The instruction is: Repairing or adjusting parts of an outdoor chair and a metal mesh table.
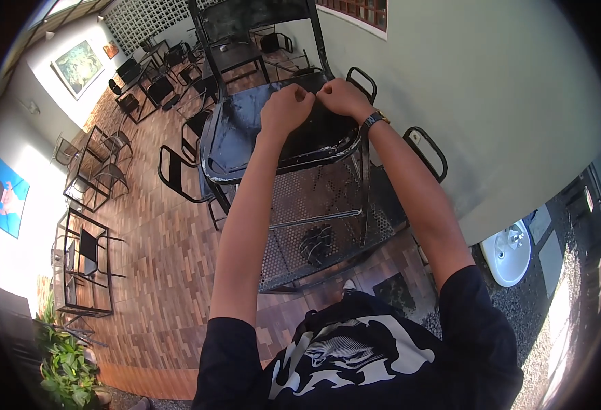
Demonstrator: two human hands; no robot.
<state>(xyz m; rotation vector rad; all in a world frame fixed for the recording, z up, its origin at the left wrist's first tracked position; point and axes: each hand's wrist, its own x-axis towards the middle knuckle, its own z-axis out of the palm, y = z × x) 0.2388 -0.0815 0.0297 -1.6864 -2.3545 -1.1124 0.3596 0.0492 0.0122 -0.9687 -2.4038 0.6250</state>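
A black metal chair (235, 137) with a scuffed, marked seat stands on a dark perforated metal table (287, 256). Over the seat, toward its back, my left hand (287, 108) has its fingers curled and pinched together. My right hand (341, 99), with a watch on the wrist, is close beside it, fingers also bent inward. What either hand holds, if anything, is too small or hidden to make out. A dark crumpled item (315, 244) lies on the tabletop below the chair.
Black chairs (172, 174) surround this table. More tables and chairs (85, 167) stand on the wood-patterned floor (157, 260) at left. A pale wall (505, 96) is at right, with a white sink (505, 263) lower down. Plants (68, 362) border the lower left.
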